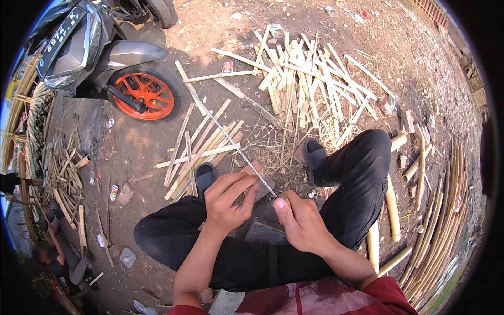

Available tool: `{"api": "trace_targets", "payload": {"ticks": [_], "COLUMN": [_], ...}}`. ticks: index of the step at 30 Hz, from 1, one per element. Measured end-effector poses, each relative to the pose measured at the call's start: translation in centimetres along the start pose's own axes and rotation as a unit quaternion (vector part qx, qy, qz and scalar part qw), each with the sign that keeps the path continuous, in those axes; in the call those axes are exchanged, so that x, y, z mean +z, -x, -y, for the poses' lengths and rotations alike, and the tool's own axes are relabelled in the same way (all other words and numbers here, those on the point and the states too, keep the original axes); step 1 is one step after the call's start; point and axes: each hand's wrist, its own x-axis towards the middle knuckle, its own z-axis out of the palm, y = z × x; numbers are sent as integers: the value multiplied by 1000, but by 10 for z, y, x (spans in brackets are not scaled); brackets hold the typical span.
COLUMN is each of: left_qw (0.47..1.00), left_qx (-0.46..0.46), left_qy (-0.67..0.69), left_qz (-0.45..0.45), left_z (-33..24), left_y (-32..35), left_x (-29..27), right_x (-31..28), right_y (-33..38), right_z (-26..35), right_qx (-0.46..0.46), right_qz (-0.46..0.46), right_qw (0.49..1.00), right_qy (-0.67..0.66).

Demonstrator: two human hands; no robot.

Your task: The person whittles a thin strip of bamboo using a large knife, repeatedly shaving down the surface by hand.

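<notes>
A long, thin grey-white strip (229, 137) slants from between my hands toward the far left; I cannot tell if it is metal or bamboo. My right hand (303, 221) is closed around its near end, thumb on top. My left hand (229, 198) has its fingers curled at the strip a little farther along, and the fingertips seem to pinch it. Both hands are above my lap, between my bent knees. Under the strip's far part lie split bamboo slats (202, 155) on the dirt.
A larger heap of bamboo slats (304, 79) lies ahead, with curly shavings (273, 149) near my sandals. A motorbike with an orange wheel (144, 97) stands far left. Bamboo poles (441, 220) lie at right. Another person (65, 257) sits at the lower left.
</notes>
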Motion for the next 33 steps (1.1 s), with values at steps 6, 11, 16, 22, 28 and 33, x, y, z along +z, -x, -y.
{"api": "trace_targets", "payload": {"ticks": [6,11,16,22,28,33], "left_qw": [999,972,923,931,927,919], "left_qx": [27,178,329,268,171,240], "left_qy": [-14,-116,-181,-164,-219,-231], "left_qz": [-9,-98,86,185,251,211], "left_z": [2,-33,-56,-48,-6,-61], "left_y": [-10,-109,-168,-181,-141,-195], "left_x": [-13,-64,-36,2,6,7], "right_x": [-7,-13,-13,-25,-20,-31], "right_y": [-2,-4,-6,-17,-7,-6], "right_z": [9,15,9,15,10,8], "right_qx": [11,24,13,17,17,51], "right_qz": [2,-2,-19,-5,-1,-16], "right_qw": [999,997,991,993,993,992], "right_qy": [46,71,135,114,116,118]}}
